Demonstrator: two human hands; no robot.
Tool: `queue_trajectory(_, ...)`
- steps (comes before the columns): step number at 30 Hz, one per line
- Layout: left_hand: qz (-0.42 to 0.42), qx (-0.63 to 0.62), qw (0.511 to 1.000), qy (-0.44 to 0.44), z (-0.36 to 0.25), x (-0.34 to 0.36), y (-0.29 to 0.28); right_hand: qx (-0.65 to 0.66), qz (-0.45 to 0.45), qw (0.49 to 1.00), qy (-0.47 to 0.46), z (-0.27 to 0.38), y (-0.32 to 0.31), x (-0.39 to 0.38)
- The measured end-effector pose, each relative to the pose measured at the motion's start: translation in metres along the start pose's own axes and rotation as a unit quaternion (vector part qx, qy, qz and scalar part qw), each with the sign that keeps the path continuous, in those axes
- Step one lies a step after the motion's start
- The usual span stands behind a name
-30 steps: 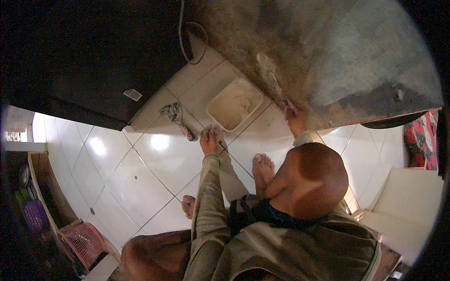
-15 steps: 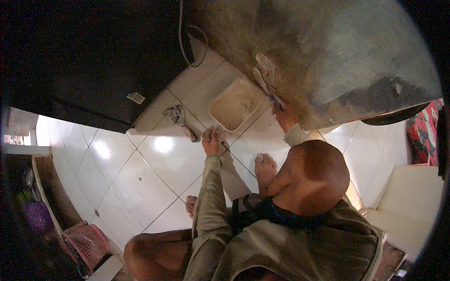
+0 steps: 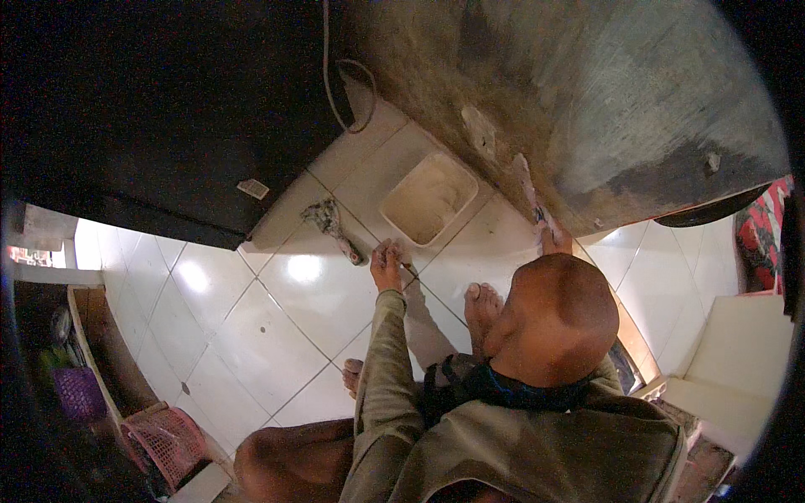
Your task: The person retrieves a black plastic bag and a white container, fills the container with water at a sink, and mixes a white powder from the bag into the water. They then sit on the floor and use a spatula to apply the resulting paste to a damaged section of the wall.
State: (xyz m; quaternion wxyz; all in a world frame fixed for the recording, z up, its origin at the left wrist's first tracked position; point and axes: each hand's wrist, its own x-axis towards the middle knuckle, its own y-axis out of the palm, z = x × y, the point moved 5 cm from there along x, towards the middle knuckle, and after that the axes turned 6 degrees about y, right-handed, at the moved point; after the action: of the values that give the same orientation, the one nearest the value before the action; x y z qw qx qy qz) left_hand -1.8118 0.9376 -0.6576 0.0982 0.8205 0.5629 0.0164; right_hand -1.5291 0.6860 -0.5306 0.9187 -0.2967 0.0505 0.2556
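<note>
Plastering step: right hand [image 3: 555, 239] is gripping a mortar-caked trowel [image 3: 528, 189] against grey rough wall [image 3: 604, 101]; left hand [image 3: 387, 265], fingers spread, is bracing on white tiled floor [image 3: 277, 327]; next move likely needs reloading from square mortar tub [image 3: 429, 197].

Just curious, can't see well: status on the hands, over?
Left hand flat on tile floor. Right hand grips pale tool against grey wall. Tub between hands.

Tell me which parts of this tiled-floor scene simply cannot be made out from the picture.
Head view:
- Right hand: mostly hidden behind the person's head; its grip on the tool against the wall is unclear.
- Left hand: pressed flat on the floor; whatever is under it is too small to tell.
- Tray: contents pale and blurred.
- Left edge: shelf and pink basket too dark.
</note>
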Motion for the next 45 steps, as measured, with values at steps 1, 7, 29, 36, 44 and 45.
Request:
queue_trajectory(1,-0.001,-0.007,1.000,-0.006,0.000,0.000,0.004,0.007,-0.005,1.000,-0.014,-0.002,0.003,0.000)
queue_trajectory(7,0.027,0.065,0.995,0.076,0.018,0.009,-0.013,-0.073,-0.051,0.992,-0.091,0.062,0.058,0.037)
queue_trajectory(29,-0.032,-0.023,0.999,0.011,-0.044,0.024,0.029,-0.231,0.057,0.952,-0.195,0.093,0.057,-0.038)
queue_trajectory(36,-0.025,0.040,0.998,0.046,-0.057,0.016,0.030,-0.187,0.077,0.955,-0.218,0.081,0.064,-0.038)
queue_trajectory(44,-0.245,0.401,0.860,0.197,-0.054,0.022,-0.045,0.018,0.231,0.972,-0.035,0.070,0.082,-0.052)
queue_trajectory(45,-0.245,0.451,0.846,0.147,-0.071,0.025,-0.043,0.037,0.242,0.970,0.013,0.065,0.079,-0.055)
